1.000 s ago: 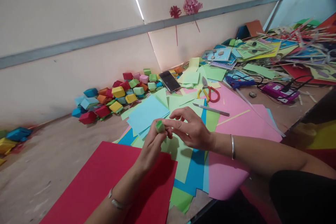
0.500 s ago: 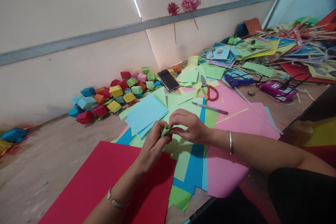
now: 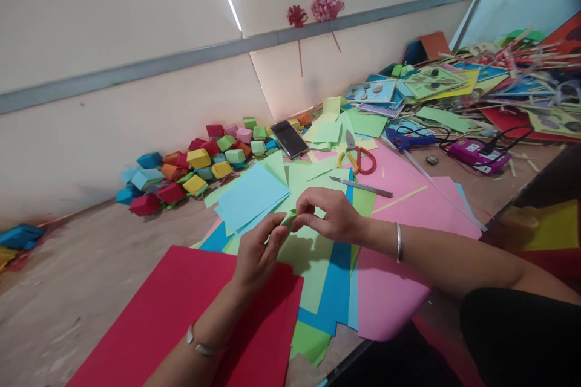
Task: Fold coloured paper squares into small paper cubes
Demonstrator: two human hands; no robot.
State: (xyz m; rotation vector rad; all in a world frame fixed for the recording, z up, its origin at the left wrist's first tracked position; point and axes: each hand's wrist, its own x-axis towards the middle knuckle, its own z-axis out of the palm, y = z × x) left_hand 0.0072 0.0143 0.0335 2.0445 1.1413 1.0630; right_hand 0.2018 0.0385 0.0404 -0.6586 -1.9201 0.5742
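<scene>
- Left hand [image 3: 256, 254]: thumb and fingers closed on a small piece of green paper [image 3: 289, 218], folded or rolled; exact shape partly hidden by the fingers
- Right hand [image 3: 330, 213]: thumb and forefinger pinched narrow at the other end of that piece, other fingers curled in
- Green piece was held up between both hands, above the loose sheets near the table's front edge
- Red sheet [image 3: 181, 308] lay under the left forearm, left of the other sheets on the table [image 3: 68, 302]
- Light blue sheets [image 3: 252, 196] sat just beyond the left hand, on top of the green ones
- Pink sheet [image 3: 394, 302] lay under the right forearm and reached the table's front edge
- Knife [image 3: 361, 187] lay just beyond the right hand; scissors [image 3: 357, 158] were right behind it, blades toward the back edge
- Phone [image 3: 289, 139] lay near the back edge, between the coloured paper blocks [image 3: 198, 158] and the scissors
- Glue gun [image 3: 411, 140] and purple box [image 3: 476, 156] were to the right, the box nearer the front edge
</scene>
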